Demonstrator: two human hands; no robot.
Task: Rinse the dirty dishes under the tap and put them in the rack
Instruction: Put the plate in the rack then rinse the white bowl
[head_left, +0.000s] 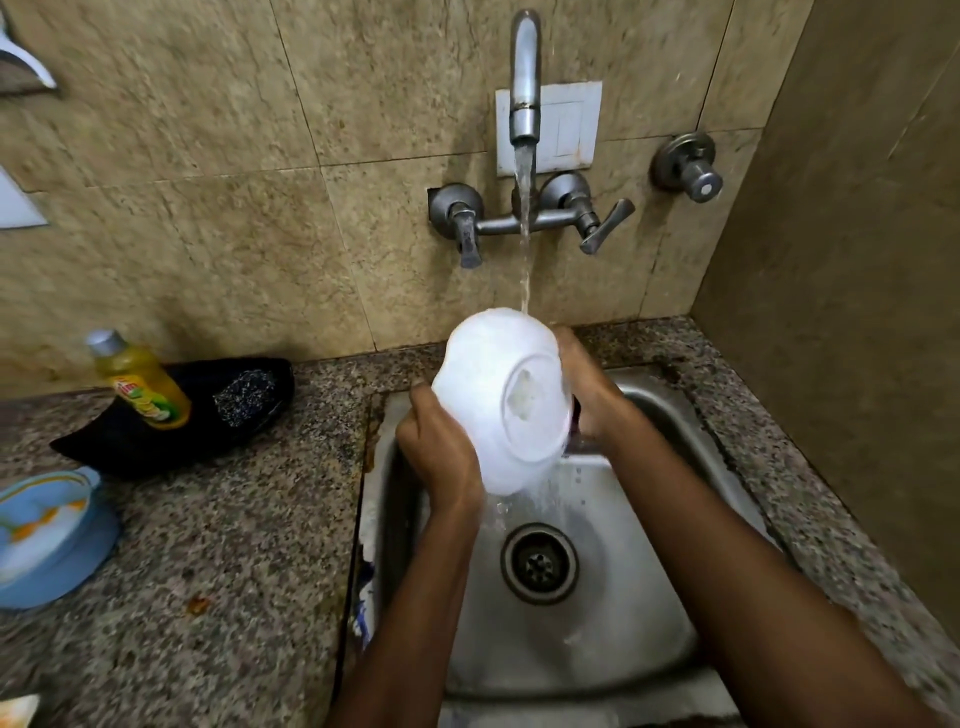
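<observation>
A: From your head view, where's the bowl (498, 400)?

B: You hold it over the sink (597, 613), tipped so its base faces you. Water from the tap (524, 78) runs down onto its upper rim and streams off the bottom toward the drain (539, 564).

A: And your hands?

B: Your left hand (441, 449) grips the bowl's left edge, fingers curled round it. Your right hand (587, 384) is against the bowl's right side, mostly hidden behind it; its fingers seem wrapped on the rim, though you can't see them fully.

A: What's on the desk (218, 545)?

B: To your left, a yellow bottle (137, 382) stands on a black cloth (171, 436), with a scrubber (244, 397) just beside it on the same cloth. Nearer you, at the frame's left edge, sits a blue dish (47, 540).

A: Anything on the wall?

B: Two tap handles (530, 221) below the spout, a separate valve (688, 166) to the right.
</observation>
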